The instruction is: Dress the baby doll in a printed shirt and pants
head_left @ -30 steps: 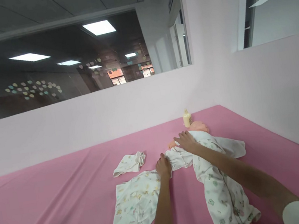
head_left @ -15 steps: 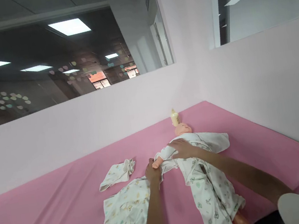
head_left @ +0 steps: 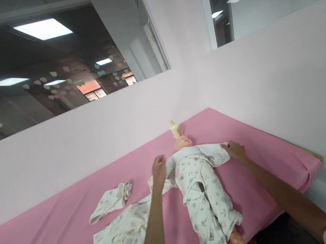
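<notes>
A baby doll (head_left: 182,141) lies on its back in a white top and printed trousers (head_left: 209,207), its bare feet toward me. My right hand (head_left: 236,151) pinches the cuff of the outstretched white sleeve (head_left: 215,152) on the doll's right-hand side in view. My left hand (head_left: 159,172) is over the other sleeve (head_left: 170,168), slightly blurred with its fingers curled; whether it grips anything I cannot tell. Below that hand, a printed white garment (head_left: 121,238) is spread on the pink bed cover, partly hidden by my left forearm.
A folded printed cloth (head_left: 112,202) lies on the pink surface (head_left: 45,235) to the left. Behind the doll's head stands a pale yellow bottle (head_left: 175,129). Walls with windows (head_left: 63,59) border the far and right sides. The surface's edge (head_left: 308,181) is at the right.
My right hand has moved from the doll's chest to the sleeve on the right. My left hand has left the doll's small hand and risen. The view has shifted to the right.
</notes>
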`<state>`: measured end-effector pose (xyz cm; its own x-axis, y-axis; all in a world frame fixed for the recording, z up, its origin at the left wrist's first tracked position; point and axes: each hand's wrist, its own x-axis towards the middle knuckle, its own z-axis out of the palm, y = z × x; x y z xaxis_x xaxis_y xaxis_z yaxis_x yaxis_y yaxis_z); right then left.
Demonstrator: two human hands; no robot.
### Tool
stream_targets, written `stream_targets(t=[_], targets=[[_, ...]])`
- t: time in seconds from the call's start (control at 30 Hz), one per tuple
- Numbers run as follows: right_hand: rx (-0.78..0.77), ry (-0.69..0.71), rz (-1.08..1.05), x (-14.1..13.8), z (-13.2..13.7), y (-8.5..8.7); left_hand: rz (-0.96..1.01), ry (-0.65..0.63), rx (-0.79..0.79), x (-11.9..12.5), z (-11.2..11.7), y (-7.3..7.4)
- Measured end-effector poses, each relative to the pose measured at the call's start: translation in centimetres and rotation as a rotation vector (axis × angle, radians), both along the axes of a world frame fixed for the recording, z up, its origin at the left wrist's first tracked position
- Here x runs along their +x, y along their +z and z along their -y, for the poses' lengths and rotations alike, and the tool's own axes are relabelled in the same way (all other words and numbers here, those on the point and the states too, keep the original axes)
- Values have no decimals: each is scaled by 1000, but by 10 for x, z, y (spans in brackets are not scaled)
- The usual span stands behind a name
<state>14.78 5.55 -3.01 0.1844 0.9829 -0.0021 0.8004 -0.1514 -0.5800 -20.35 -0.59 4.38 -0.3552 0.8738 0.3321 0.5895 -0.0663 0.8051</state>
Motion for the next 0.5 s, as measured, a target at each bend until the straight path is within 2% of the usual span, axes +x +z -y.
stream_targets(t=[0.07,0.13,0.2,0.27,0.4,0.5], targets=[[13,13,5,-8,-1,-5,-286,-225,-44,57,-17,8],[23,21,7,-6,-3,-8,-686,-401,-144,104,-32,10],[29,20,2,7,-6,-7,-777,-435,-219,133,-44,7],[34,-14,4,33,-10,1,-830,-437,-275,144,-49,1],[27,-222,32,94,-21,25,-908,-411,-328,138,-51,-6],[4,-361,19,111,-26,32,-947,-398,-351,133,-50,-5]])
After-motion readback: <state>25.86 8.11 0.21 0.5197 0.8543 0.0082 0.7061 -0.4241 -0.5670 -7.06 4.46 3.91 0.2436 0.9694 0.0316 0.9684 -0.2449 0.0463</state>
